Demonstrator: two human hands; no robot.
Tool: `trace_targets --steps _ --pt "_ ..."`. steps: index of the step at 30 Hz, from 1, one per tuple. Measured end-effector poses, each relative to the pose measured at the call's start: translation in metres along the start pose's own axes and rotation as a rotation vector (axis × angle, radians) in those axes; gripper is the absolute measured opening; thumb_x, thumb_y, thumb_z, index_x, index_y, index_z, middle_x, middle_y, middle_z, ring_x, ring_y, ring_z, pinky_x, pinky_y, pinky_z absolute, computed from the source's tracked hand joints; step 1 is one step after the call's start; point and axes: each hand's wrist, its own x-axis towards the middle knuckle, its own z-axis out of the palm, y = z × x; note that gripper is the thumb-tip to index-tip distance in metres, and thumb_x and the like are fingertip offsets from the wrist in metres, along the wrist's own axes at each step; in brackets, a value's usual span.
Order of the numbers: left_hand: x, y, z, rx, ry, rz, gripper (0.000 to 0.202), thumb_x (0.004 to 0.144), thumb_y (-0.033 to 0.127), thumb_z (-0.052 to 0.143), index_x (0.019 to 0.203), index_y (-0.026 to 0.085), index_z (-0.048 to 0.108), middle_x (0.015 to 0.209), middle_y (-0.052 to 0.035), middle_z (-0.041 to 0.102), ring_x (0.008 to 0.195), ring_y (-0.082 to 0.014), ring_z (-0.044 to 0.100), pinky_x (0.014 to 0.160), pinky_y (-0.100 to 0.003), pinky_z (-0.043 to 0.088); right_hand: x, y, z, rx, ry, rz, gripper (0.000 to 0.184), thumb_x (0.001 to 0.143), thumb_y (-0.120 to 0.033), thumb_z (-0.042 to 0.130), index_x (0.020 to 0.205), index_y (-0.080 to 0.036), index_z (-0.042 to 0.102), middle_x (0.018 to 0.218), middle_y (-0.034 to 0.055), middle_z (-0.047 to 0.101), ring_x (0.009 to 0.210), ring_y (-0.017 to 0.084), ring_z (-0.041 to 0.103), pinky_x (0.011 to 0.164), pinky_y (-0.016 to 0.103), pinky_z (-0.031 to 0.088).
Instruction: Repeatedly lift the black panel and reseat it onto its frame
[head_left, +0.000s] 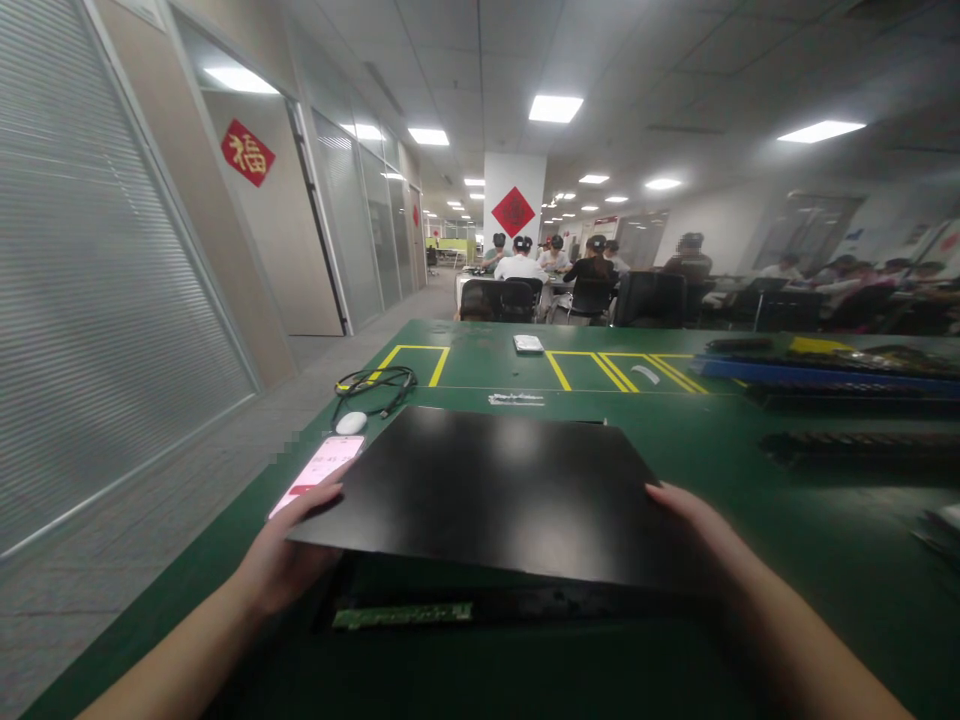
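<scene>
A flat black panel (487,480) is held level between my two hands, above the green table. My left hand (289,560) grips its left edge, thumb on top and the other fingers hidden underneath. At the right edge, my right hand (690,520) holds it, with the thumb tip showing on the rim. Beneath the panel's near edge a green circuit board (405,614) shows, set in a dark frame that is mostly hidden. Just beyond my left hand lies a phone (322,465) with a lit pink screen.
Past the phone are a white mouse (351,424) and a coiled black cable (375,385). A small silvery box (528,344) sits at the far side. Dark parts and a blue tray (825,375) occupy the right. Several people sit at tables beyond.
</scene>
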Motion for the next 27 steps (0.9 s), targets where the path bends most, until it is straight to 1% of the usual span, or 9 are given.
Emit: trace_targets --steps 3,5,8,12,16,18,21,24,27 --pt "-0.006 0.007 0.005 0.015 0.012 0.075 0.071 0.068 0.014 0.076 0.138 0.024 0.064 0.103 -0.004 0.082 0.059 -0.0197 0.074 0.055 -0.028 0.061 0.001 -0.003 -0.001 0.151 -0.146 0.095 0.03 0.074 -0.032 0.07 0.101 -0.022 0.074 0.1 0.01 0.079 0.093 0.03 0.074 0.082 0.04 0.057" --pt "-0.01 0.011 0.009 0.029 0.028 0.105 0.071 0.068 0.012 0.074 0.137 0.025 0.064 0.105 -0.003 0.082 0.066 -0.0218 0.076 0.059 -0.028 0.062 0.002 -0.004 -0.002 0.179 -0.165 0.079 0.035 0.074 -0.027 0.069 0.108 -0.021 0.072 0.106 0.0102 0.078 0.095 0.027 0.073 0.084 0.037 0.056" --pt "-0.013 0.013 0.014 0.038 0.062 0.114 0.069 0.068 0.009 0.072 0.135 0.024 0.066 0.101 -0.0019 0.082 0.074 -0.0219 0.077 0.065 -0.026 0.063 0.004 -0.004 -0.005 0.164 -0.114 0.073 0.039 0.073 -0.023 0.07 0.112 -0.019 0.07 0.102 0.0104 0.077 0.085 0.021 0.073 0.073 0.031 0.056" --pt "-0.012 0.011 0.017 0.045 0.043 0.125 0.065 0.066 0.008 0.072 0.129 0.024 0.071 0.099 -0.0012 0.083 0.07 -0.0191 0.077 0.062 -0.022 0.062 0.003 -0.006 -0.003 0.134 -0.02 0.061 0.05 0.071 -0.022 0.072 0.121 -0.021 0.063 0.096 0.0076 0.077 0.075 0.018 0.071 0.066 0.028 0.054" --pt "-0.012 0.009 0.015 0.069 -0.013 0.126 0.058 0.067 0.012 0.076 0.124 0.025 0.074 0.103 -0.0017 0.082 0.066 -0.019 0.075 0.061 -0.024 0.062 -0.002 -0.01 0.005 0.038 0.065 0.043 0.059 0.071 -0.025 0.075 0.128 -0.025 0.057 0.097 0.0055 0.077 0.074 0.017 0.07 0.066 0.028 0.053" --pt "-0.013 0.009 0.015 0.079 0.001 0.131 0.056 0.066 0.013 0.077 0.122 0.025 0.075 0.103 -0.0017 0.082 0.065 -0.0191 0.075 0.061 -0.024 0.062 -0.005 -0.012 0.007 0.005 0.1 0.015 0.058 0.072 -0.027 0.075 0.127 -0.026 0.057 0.097 0.005 0.077 0.075 0.017 0.069 0.065 0.027 0.052" --pt "-0.015 0.01 0.017 0.097 0.026 0.14 0.058 0.065 0.013 0.078 0.122 0.026 0.075 0.103 -0.001 0.083 0.067 -0.0202 0.076 0.06 -0.025 0.062 -0.006 -0.013 0.008 -0.002 0.13 -0.013 0.058 0.071 -0.029 0.074 0.127 -0.025 0.058 0.098 0.0065 0.077 0.083 0.02 0.07 0.067 0.029 0.051" --pt "-0.017 0.01 0.021 0.111 0.019 0.137 0.057 0.066 0.017 0.079 0.122 0.027 0.075 0.106 -0.0016 0.082 0.077 -0.0236 0.077 0.063 -0.025 0.061 -0.004 -0.012 0.004 -0.004 0.153 -0.042 0.06 0.069 -0.031 0.075 0.126 -0.024 0.059 0.099 0.0074 0.076 0.09 0.022 0.069 0.07 0.03 0.051" --pt "-0.017 0.007 0.022 0.136 0.019 0.116 0.057 0.067 0.02 0.08 0.122 0.028 0.074 0.114 -0.0024 0.081 0.093 -0.0287 0.077 0.066 -0.027 0.062 0.001 -0.008 -0.001 -0.046 0.192 -0.092 0.061 0.066 -0.034 0.077 0.124 -0.022 0.062 0.095 0.0066 0.076 0.086 0.021 0.065 0.066 0.028 0.049"
